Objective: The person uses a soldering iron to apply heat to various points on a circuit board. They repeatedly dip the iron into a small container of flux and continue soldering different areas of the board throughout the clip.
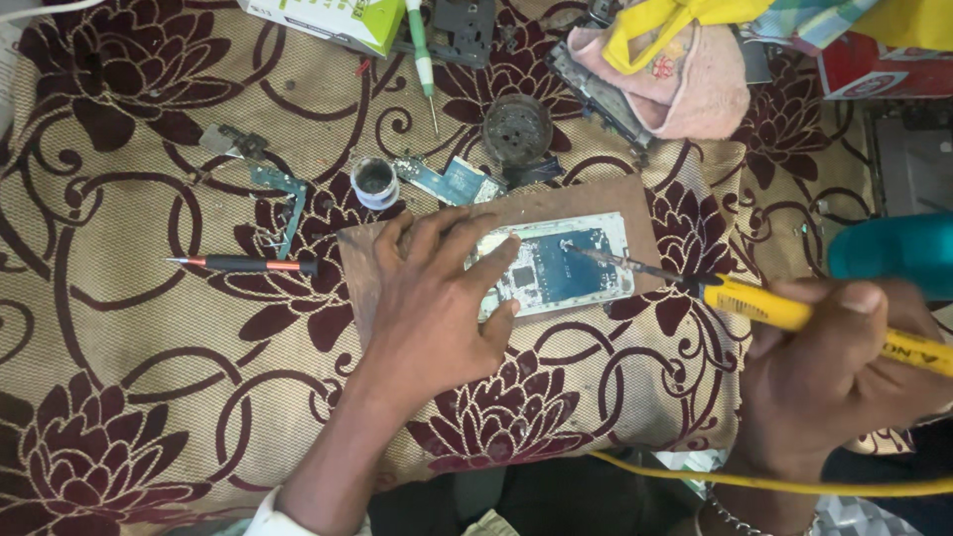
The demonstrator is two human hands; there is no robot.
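Fingers [493,260] of left hand [432,298] flat on circuit board [556,266], soldering iron [784,310] tip seemingly touching.

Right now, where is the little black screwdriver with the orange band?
In the head view, the black screwdriver with the orange band lies on the patterned cloth, left of the left hand and the brown wooden board.

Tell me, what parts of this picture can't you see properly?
Head view only:
- The left edge of the circuit board is hidden under the left hand.
- The yellow soldering iron has its handle end cut off by the right edge; the right hand covers its middle.
- The parts on the board are too small to tell.
- The green box is cut off by the top edge.
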